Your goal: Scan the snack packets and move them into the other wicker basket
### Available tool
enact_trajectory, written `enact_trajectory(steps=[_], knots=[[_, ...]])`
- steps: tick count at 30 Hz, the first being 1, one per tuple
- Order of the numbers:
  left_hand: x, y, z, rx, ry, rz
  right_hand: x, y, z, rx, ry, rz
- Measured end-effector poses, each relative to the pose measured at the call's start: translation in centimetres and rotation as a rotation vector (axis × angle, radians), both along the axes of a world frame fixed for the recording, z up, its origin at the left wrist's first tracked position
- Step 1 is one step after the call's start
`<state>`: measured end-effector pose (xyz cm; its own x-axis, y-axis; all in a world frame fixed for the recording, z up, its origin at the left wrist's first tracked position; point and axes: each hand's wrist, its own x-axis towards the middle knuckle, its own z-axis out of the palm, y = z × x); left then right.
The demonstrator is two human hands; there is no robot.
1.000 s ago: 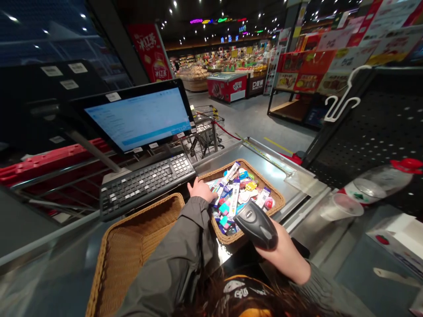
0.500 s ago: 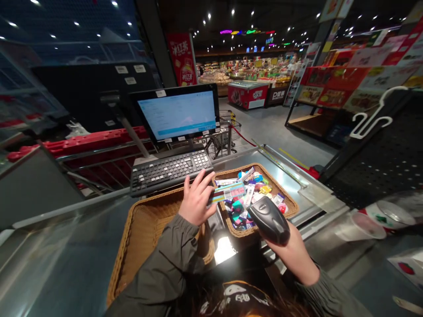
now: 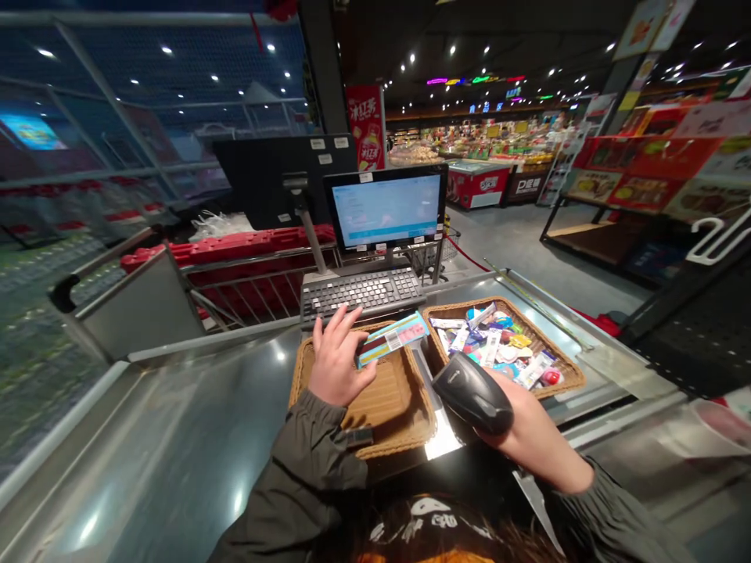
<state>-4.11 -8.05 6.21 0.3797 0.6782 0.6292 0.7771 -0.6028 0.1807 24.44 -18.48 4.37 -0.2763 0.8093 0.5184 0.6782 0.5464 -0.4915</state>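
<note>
Between thumb and fingers, my left hand (image 3: 339, 358) holds a flat blue-and-pink packet (image 3: 394, 339) with a barcode facing up. The packet is above the left wicker basket (image 3: 423, 414), in which a small dark item (image 3: 359, 436) lies near the front edge. My right hand (image 3: 522, 418) is wrapped round a black barcode scanner (image 3: 472, 393), its head pointing up and left toward the packet. Just beyond the scanner, the right wicker basket (image 3: 578, 375) holds a heap of small colourful wrapped items (image 3: 496, 340). My right fingers are mostly hidden under the scanner.
Behind the left basket stand a keyboard (image 3: 364, 291) and a lit monitor (image 3: 384, 207), with a second dark screen (image 3: 275, 184) seen from behind. Both baskets rest on a metal counter (image 3: 193, 422). Boxed goods (image 3: 651, 168) fill a rack at right.
My left hand has carried the packet from the right basket's edge to above the left basket. The scanner has shifted slightly left, and the head view has turned left.
</note>
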Motion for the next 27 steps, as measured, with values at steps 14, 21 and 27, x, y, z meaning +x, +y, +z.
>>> enact_trajectory(steps=[14, 21, 27], knots=[[-4.4, -2.0, -3.5, 0.062, -0.01, 0.134, -8.0, 0.7, -1.4, -0.042, 0.069, 0.071], [-3.9, -1.5, -4.2, 0.038, 0.003, 0.104, -7.7, 0.1, -1.8, -0.067, 0.069, 0.054], [-3.3, -1.1, -3.9, 0.022, 0.007, 0.089, -7.1, -0.2, -1.4, -0.099, 0.081, 0.039]])
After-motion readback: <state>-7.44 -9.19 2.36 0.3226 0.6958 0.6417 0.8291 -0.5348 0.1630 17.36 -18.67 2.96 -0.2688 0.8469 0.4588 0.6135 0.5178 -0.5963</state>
